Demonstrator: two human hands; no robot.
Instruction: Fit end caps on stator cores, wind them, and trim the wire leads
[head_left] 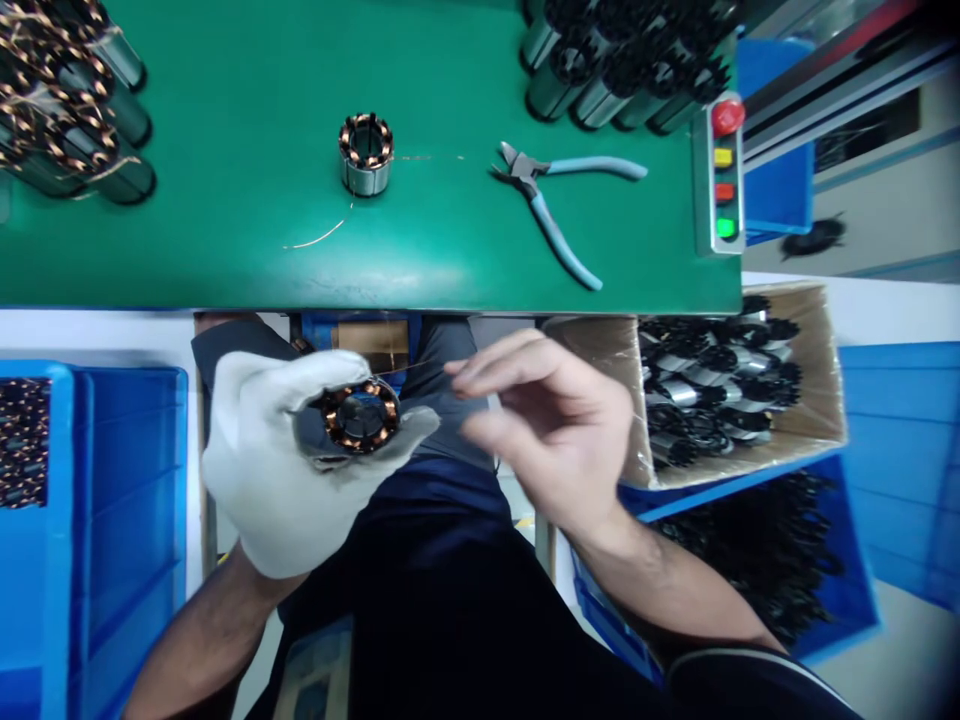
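Note:
In my gloved left hand (277, 465) is a motor stator (362, 418) with copper windings, its open end facing up toward me. The glove's fingers and thumb wrap round it and hide much of its side. A thin copper wire (412, 367) runs from the stator toward my bare right hand (551, 415). That hand is somewhat blurred, with its fingers curved and the thumb apart from them. The wire's far end lies close to the fingertips, but I see no grip on it. Another wound stator (366, 155) stands upright on the green table (247, 240), two loose wire ends trailing from it.
Cutting pliers (540, 190) lie spread on the table. Wound stators (71, 110) stand at the left, unwound cores (615, 75) at the back right. A button box (721, 175) sits at the right edge. A lined carton (814, 370) of cores and blue bins (131, 480) flank me.

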